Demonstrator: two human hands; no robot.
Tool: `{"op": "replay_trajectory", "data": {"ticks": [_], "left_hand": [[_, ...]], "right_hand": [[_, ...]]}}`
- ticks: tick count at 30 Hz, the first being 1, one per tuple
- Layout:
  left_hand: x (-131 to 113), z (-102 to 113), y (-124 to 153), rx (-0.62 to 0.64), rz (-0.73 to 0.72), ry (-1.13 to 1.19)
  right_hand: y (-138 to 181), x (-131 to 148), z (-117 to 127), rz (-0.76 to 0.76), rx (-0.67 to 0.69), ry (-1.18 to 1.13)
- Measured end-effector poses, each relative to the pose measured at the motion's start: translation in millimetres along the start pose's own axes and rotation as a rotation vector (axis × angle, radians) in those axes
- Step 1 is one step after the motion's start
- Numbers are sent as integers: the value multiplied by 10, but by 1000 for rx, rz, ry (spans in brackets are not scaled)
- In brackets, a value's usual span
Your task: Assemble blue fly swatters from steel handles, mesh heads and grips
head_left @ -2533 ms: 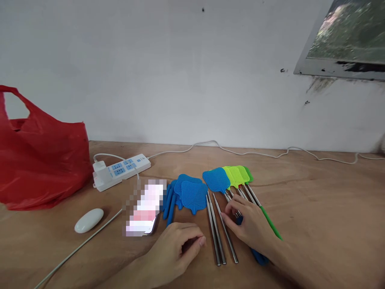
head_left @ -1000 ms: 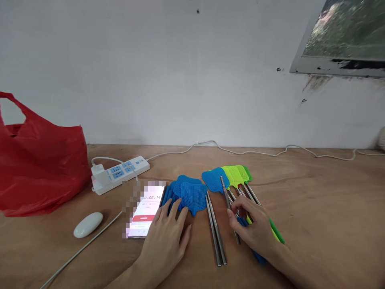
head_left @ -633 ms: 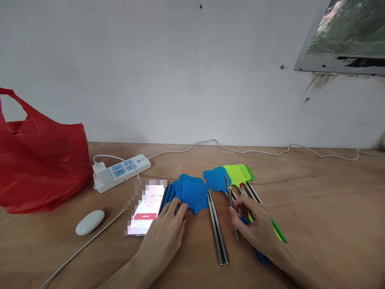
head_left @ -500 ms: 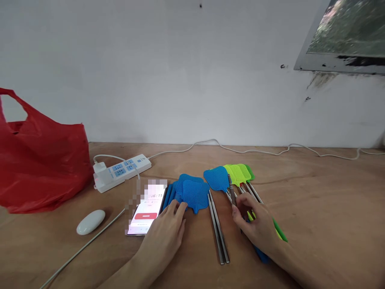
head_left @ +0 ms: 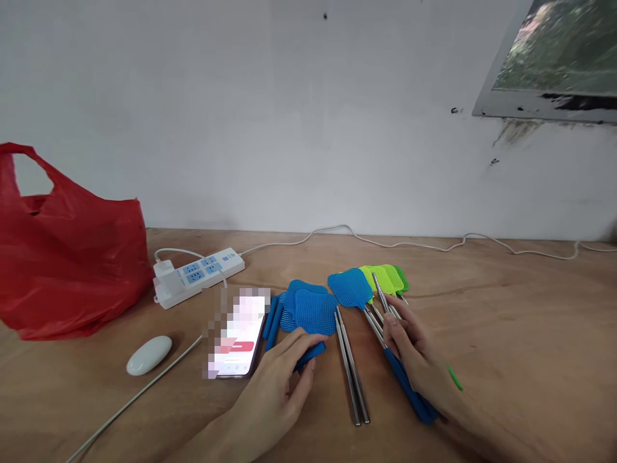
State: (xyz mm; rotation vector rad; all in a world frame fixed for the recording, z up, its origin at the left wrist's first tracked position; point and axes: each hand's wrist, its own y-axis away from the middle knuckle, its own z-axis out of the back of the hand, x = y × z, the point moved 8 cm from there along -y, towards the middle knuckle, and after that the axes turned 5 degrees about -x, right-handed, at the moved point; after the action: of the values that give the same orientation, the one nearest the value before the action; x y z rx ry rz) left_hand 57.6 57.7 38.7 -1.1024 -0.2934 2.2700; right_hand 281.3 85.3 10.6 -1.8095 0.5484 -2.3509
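Note:
My left hand (head_left: 277,392) is closed on a short blue handle (head_left: 312,354), just in front of several loose blue fly swatter heads (head_left: 315,313). More blue handles (head_left: 273,325) lie beside those heads. My right hand (head_left: 414,350) grips a metal rod (head_left: 380,292), its bare end tilted up and away from me. Between my hands, two metal rods (head_left: 351,376) lie side by side on the table. Under and beside my right hand are a blue fly swatter (head_left: 350,287) with a blue grip and several green fly swatters (head_left: 386,278), partly hidden.
A phone (head_left: 241,341) with a lit screen lies left of the blue handles. Farther left are a white oval object (head_left: 149,355), a white power strip (head_left: 200,276) with a plug and cables, and a red plastic bag (head_left: 72,251). A wall stands behind the table (head_left: 506,334).
My left hand has picked up a blue handle and moved slightly right with it. My right hand has shifted a little right, and its rod now leans differently. The view has shifted slightly.

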Motion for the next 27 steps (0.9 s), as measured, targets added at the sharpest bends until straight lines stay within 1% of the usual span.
{"op": "replay_trajectory", "data": {"ticks": [2,4,8,10,12,15,17,21,23,27], "left_hand": [[21,-48,18,29,27,25],[50,-84,33,51,57,25],[89,-117,29,86,104,-8],[90,-121,16,87,86,-36],[109,-133,10,75,48,-61],[204,-186,28,58,-6,-106],[276,-207,37,27,-39,-174],[318,-177,1,-17,-72,-342],[294,-141,-33,-4,-52,-409],[249,-114,-59,75,15,-496]], "right_hand": [[-19,-30,-29,-64,39,-66],[-33,-27,-52,-98,73,-110],[-29,-19,-43,-108,89,-113],[-20,8,-16,-56,80,-44],[-13,71,11,37,67,74],[-6,192,17,183,54,253],[-4,253,-1,249,55,313],[-3,300,-44,301,73,350],[0,304,-58,310,84,370],[8,310,-82,306,113,399]]}}
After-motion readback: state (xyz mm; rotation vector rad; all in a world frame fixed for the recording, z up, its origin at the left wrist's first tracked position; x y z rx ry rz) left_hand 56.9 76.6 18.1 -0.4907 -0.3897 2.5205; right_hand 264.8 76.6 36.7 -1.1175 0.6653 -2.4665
